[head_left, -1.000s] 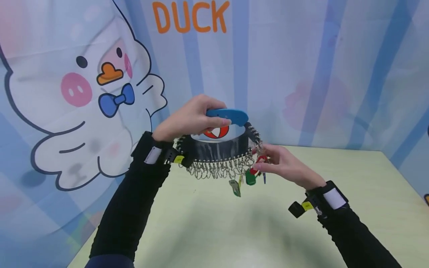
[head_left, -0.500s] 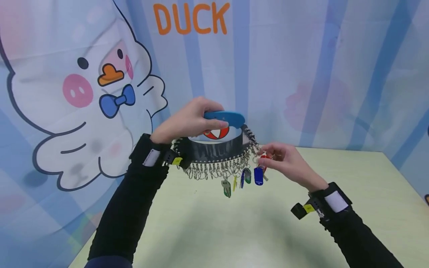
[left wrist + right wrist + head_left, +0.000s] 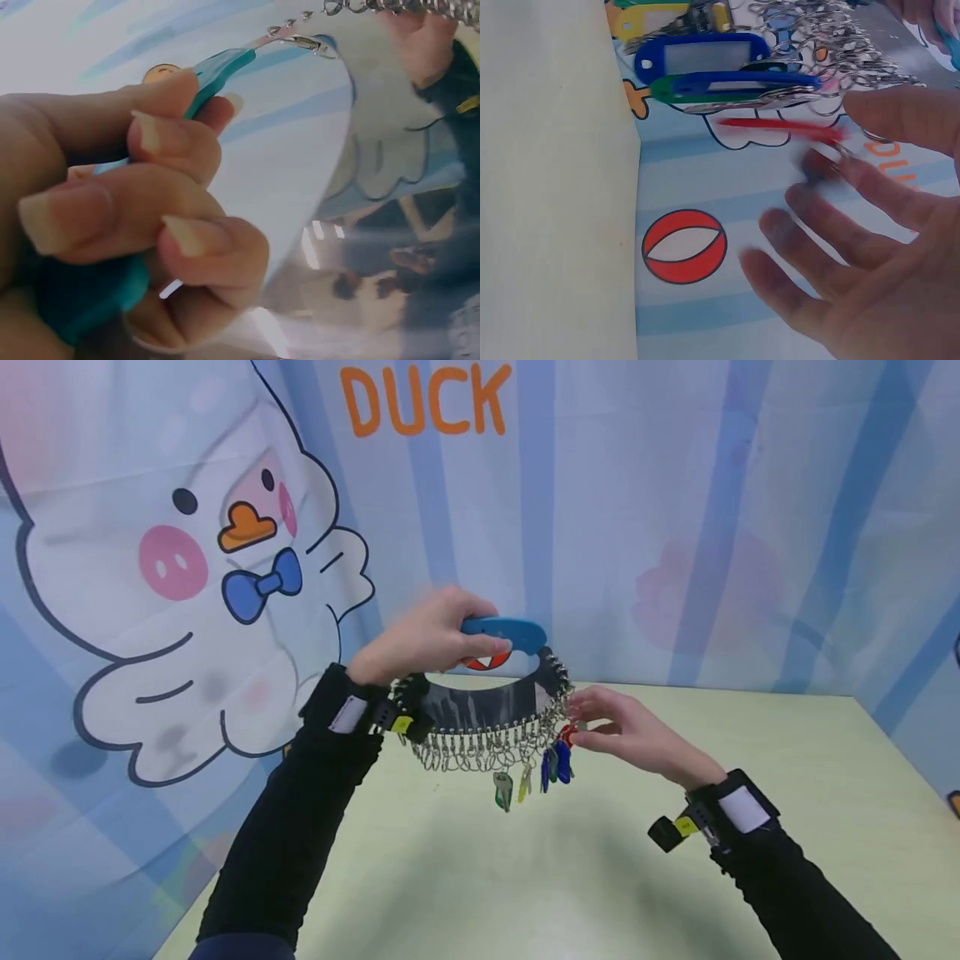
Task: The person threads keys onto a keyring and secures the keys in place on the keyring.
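Note:
My left hand (image 3: 431, 639) grips the blue handle (image 3: 517, 631) of a key holder, its fingers curled round it in the left wrist view. Below the handle curves a shiny dark metal plate (image 3: 487, 708), edged with small snap hooks (image 3: 480, 747). Toward its right end hang several key tags: a green one (image 3: 503, 791) with a key, a yellow one (image 3: 524, 782), blue ones (image 3: 716, 56) and a blurred red one (image 3: 772, 126). Beside the red tag is my right hand (image 3: 633, 731); in the right wrist view its fingers are spread, thumb and forefinger apart.
A pale table (image 3: 600, 860) lies under the holder, which hangs above it. Behind stands a blue backdrop (image 3: 600, 527) with a printed duck (image 3: 225, 577) and a red-and-white ball (image 3: 684, 246). Strapped to each wrist is a small camera (image 3: 665, 833).
My right hand drew the red tag out to the right, then came back left and let go. The tags have swung leftward. The holder has sunk and tilted slightly in my left hand.

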A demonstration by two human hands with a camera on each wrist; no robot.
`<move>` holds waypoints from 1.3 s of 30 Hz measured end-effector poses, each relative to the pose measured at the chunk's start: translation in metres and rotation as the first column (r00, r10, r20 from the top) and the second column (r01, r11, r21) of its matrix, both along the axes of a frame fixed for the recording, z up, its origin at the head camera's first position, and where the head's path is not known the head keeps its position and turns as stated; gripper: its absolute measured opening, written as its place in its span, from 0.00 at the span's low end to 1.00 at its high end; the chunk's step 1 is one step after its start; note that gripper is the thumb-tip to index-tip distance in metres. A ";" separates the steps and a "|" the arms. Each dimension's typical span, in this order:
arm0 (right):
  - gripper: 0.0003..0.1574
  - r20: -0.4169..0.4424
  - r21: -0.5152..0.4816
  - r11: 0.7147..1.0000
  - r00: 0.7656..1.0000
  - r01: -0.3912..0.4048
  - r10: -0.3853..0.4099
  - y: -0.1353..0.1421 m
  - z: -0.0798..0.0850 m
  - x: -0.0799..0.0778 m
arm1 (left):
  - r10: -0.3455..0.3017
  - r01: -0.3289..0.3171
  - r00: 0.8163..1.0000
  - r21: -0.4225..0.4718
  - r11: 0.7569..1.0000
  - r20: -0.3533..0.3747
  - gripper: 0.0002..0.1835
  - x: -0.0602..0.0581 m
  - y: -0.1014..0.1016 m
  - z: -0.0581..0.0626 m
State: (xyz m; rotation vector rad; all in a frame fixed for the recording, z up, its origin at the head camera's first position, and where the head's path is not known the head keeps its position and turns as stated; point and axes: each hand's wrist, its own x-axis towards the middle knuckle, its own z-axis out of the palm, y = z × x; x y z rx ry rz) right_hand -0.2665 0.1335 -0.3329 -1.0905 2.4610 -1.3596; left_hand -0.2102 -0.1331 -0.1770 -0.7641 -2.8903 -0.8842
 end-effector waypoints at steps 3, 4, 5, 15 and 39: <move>0.31 0.019 -0.020 1.000 1.000 -0.002 0.002 0.007 -0.008 -0.002 | -0.009 0.007 0.998 0.040 0.999 0.059 0.10 -0.006 -0.003 -0.009; 0.31 0.024 -0.030 1.000 1.000 0.003 -0.003 0.011 -0.011 -0.002 | -0.013 0.007 0.997 0.069 0.998 0.082 0.09 -0.007 -0.005 -0.012; 0.30 0.032 -0.043 0.999 0.999 0.009 -0.007 0.014 -0.013 -0.002 | -0.011 0.002 0.995 0.092 0.996 0.095 0.09 -0.009 -0.006 -0.015; 0.30 0.141 -0.126 0.990 0.989 0.062 -0.044 0.049 -0.034 0.000 | -0.013 -0.003 0.996 0.175 0.984 0.090 0.10 -0.015 -0.016 -0.026; 0.28 0.138 -0.126 0.980 0.981 0.151 -0.134 0.066 -0.044 0.009 | -0.072 0.059 0.994 0.147 0.987 0.084 0.10 -0.003 -0.009 -0.033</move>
